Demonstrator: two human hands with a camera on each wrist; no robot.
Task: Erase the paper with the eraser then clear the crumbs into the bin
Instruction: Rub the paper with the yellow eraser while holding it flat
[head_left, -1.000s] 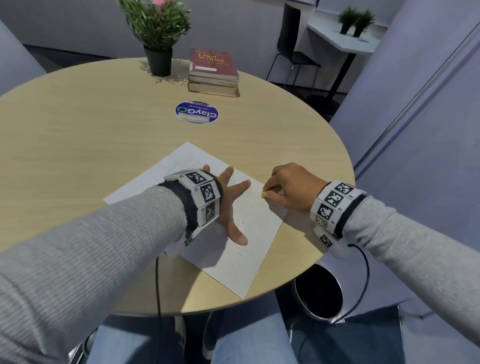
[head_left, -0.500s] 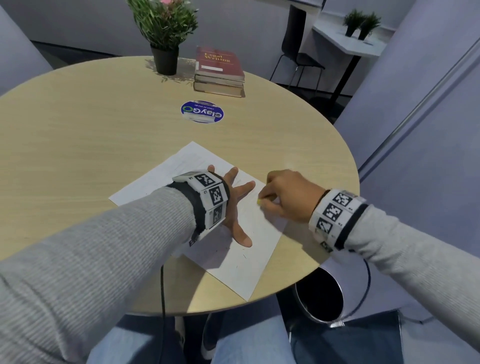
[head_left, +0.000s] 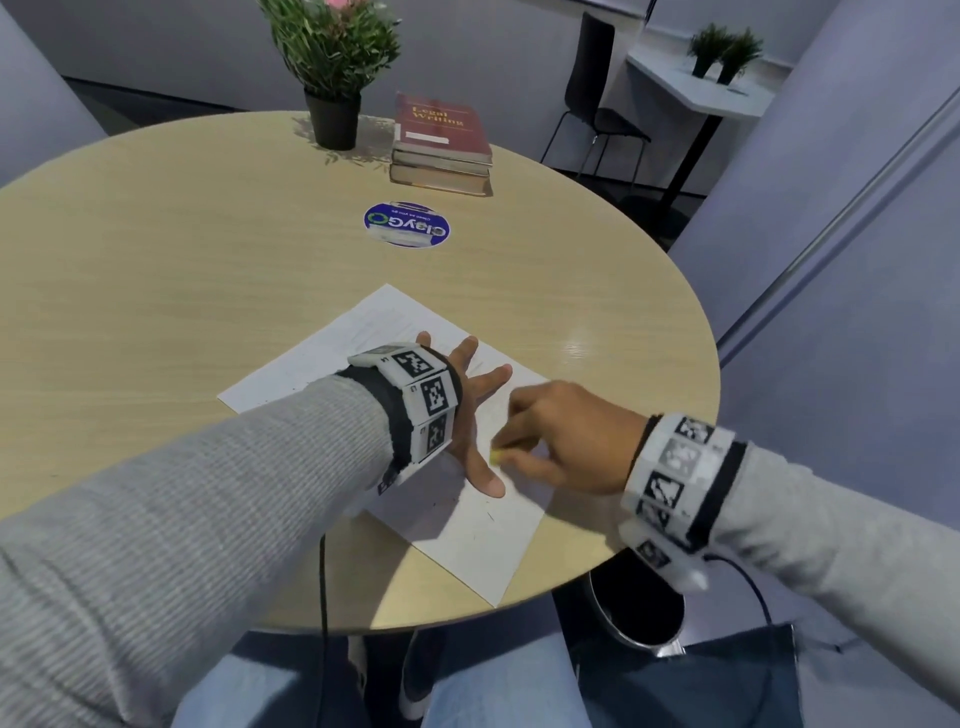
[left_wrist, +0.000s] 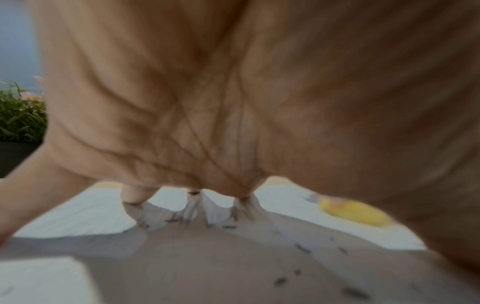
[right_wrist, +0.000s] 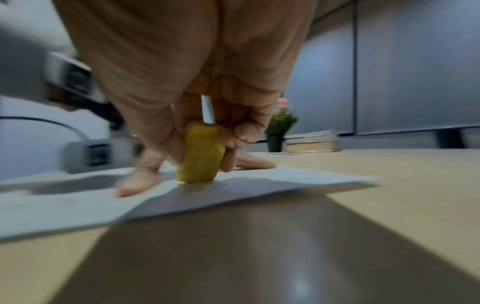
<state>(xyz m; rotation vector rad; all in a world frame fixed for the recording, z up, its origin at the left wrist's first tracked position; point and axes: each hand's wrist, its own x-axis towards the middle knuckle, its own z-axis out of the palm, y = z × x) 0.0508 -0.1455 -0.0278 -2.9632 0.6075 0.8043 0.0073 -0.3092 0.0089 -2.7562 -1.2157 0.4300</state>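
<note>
A white sheet of paper (head_left: 363, 338) lies near the front edge of the round wooden table (head_left: 182, 270). My left hand (head_left: 470, 410) lies flat on it with fingers spread, pressing it down. My right hand (head_left: 561, 441) pinches a small yellow eraser (head_left: 496, 456) between thumb and fingers, its lower end on the paper close to my left thumb. The right wrist view shows the eraser (right_wrist: 201, 158) standing on the paper (right_wrist: 285, 179). In the left wrist view, dark crumbs (left_wrist: 280, 280) lie scattered on the paper under my palm, and the eraser (left_wrist: 353, 211) shows at right.
A round dark bin (head_left: 639, 608) stands on the floor below the table's right front edge. At the back of the table are a potted plant (head_left: 332, 67), a stack of books (head_left: 441, 143) and a round blue sticker (head_left: 407, 224). A dark bag (head_left: 701, 686) lies beside the bin.
My right hand has slid the eraser left and toward me across the paper, ending close to my left thumb. The left hand has stayed flat on the sheet.
</note>
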